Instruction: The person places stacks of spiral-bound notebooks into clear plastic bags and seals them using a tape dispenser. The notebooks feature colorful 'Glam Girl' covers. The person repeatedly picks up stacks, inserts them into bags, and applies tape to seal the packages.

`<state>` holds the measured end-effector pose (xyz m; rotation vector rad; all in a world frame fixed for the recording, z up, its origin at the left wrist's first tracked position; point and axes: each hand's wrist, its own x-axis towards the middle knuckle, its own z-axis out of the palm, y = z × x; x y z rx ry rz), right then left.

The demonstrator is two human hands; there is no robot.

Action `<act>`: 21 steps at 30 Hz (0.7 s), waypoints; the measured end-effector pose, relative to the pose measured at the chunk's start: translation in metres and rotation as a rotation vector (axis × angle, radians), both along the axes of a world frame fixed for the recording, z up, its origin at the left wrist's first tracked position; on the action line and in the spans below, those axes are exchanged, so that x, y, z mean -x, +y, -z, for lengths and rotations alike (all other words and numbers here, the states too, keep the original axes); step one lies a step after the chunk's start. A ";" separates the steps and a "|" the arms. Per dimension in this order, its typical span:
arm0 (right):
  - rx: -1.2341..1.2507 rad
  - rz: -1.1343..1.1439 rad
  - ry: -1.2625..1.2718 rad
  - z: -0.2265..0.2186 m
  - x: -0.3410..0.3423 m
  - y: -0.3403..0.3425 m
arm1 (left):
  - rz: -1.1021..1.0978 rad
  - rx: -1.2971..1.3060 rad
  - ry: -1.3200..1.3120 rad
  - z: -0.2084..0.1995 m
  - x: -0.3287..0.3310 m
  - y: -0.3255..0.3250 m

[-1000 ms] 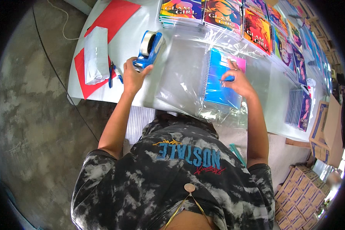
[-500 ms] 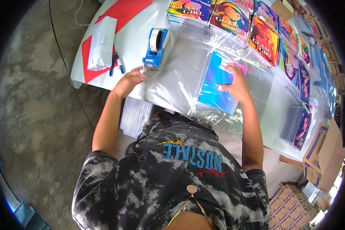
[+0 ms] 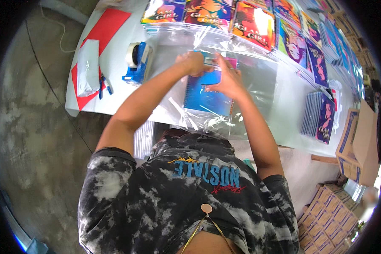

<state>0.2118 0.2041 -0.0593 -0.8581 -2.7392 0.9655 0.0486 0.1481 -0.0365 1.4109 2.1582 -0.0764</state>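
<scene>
A blue spiral notebook [image 3: 208, 98] with some pink at its far right corner lies on the table under shiny clear plastic film [image 3: 255, 91]. My left hand [image 3: 192, 63] is over the notebook's far edge, its fingers closed; whatever they pinch is too small to make out. My right hand [image 3: 227, 80] rests on the film-covered notebook, with thumb and forefinger spread apart and the other fingers bent at its right side. Left of my hands stands a blue tape dispenser [image 3: 140, 67] with a roll of clear tape.
Stacks of colourful notebooks [image 3: 207, 13] line the table's far side. A further notebook stack [image 3: 317, 116] sits at right, near an open cardboard box [image 3: 352, 144]. At left are a white wrapped bundle [image 3: 88, 67], red sheets [image 3: 108, 25] and pens [image 3: 105, 84]. Cartons [image 3: 328, 213] are piled lower right.
My left hand has moved from beside the tape dispenser across to the notebook's far edge. My right hand stays on the notebook. The whole view has shifted, with the table things now further left.
</scene>
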 end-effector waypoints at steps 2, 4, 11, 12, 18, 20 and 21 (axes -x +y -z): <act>0.014 0.025 -0.036 0.000 -0.003 0.002 | 0.136 0.182 0.153 -0.019 0.006 0.011; 0.040 0.030 -0.039 -0.001 -0.009 0.005 | 0.283 0.351 0.192 -0.028 0.036 0.011; -0.190 0.604 0.147 0.124 -0.019 0.013 | -0.330 -0.305 -0.390 0.092 0.014 -0.059; 0.008 0.634 0.262 0.120 -0.024 0.017 | -0.478 -0.518 -0.507 0.099 -0.001 -0.063; 0.602 0.292 1.090 -0.055 -0.043 -0.035 | -0.680 -1.059 -0.867 -0.021 -0.048 -0.088; 0.553 0.230 1.145 -0.060 -0.040 -0.039 | -0.480 -1.178 -0.847 -0.027 -0.041 -0.093; 0.521 0.202 1.174 -0.061 -0.038 -0.038 | -0.365 -1.183 -0.852 -0.044 -0.044 -0.091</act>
